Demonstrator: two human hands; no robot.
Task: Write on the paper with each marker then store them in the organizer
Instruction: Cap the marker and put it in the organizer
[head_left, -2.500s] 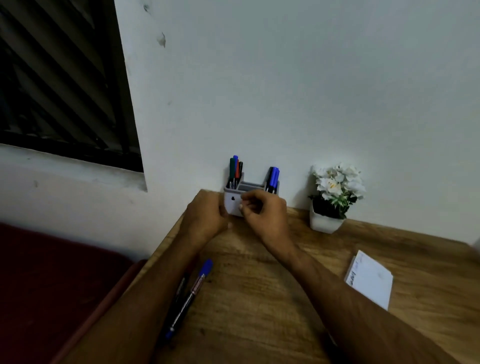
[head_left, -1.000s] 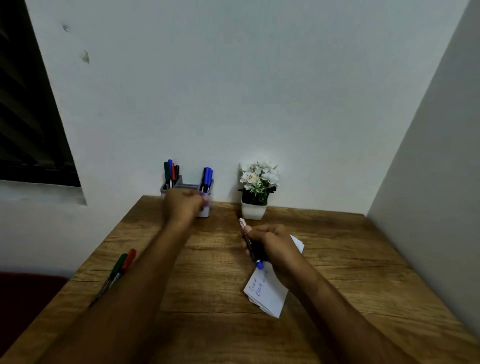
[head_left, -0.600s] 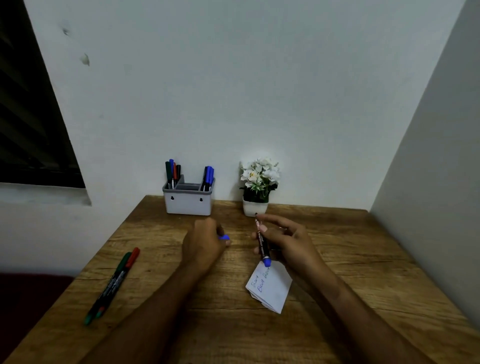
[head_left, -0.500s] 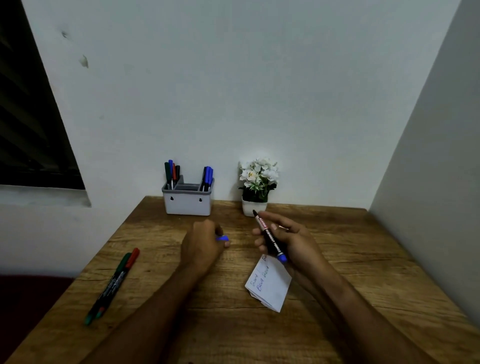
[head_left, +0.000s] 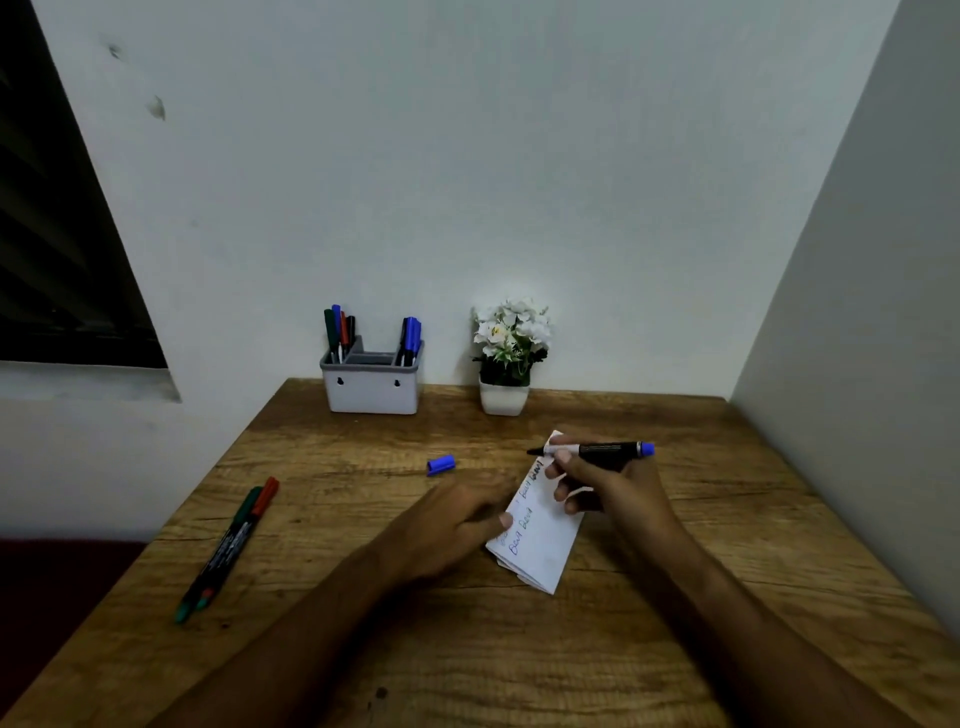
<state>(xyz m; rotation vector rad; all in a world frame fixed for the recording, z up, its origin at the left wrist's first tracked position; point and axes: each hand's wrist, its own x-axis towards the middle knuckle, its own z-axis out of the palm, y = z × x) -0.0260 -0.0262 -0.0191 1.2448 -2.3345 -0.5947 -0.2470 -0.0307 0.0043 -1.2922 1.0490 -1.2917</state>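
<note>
My right hand (head_left: 605, 488) grips an uncapped blue marker (head_left: 608, 449), held level with its tip pointing left above the top of the folded white paper (head_left: 543, 540). Blue and dark writing shows on the paper. My left hand (head_left: 452, 525) rests on the paper's left edge, a fingertip pressing it. The marker's blue cap (head_left: 440, 464) lies loose on the table beyond my left hand. A green marker (head_left: 221, 551) and a red marker (head_left: 241, 535) lie side by side at the left. The grey organizer (head_left: 371, 387) at the back holds several markers.
A white pot of white flowers (head_left: 506, 358) stands right of the organizer against the wall. The wooden table (head_left: 467, 660) ends at a wall on the right and drops off on the left, beside a dark window.
My left hand set the blue cap on the table and moved onto the paper. My right hand turned the marker level, tip to the left, over the paper.
</note>
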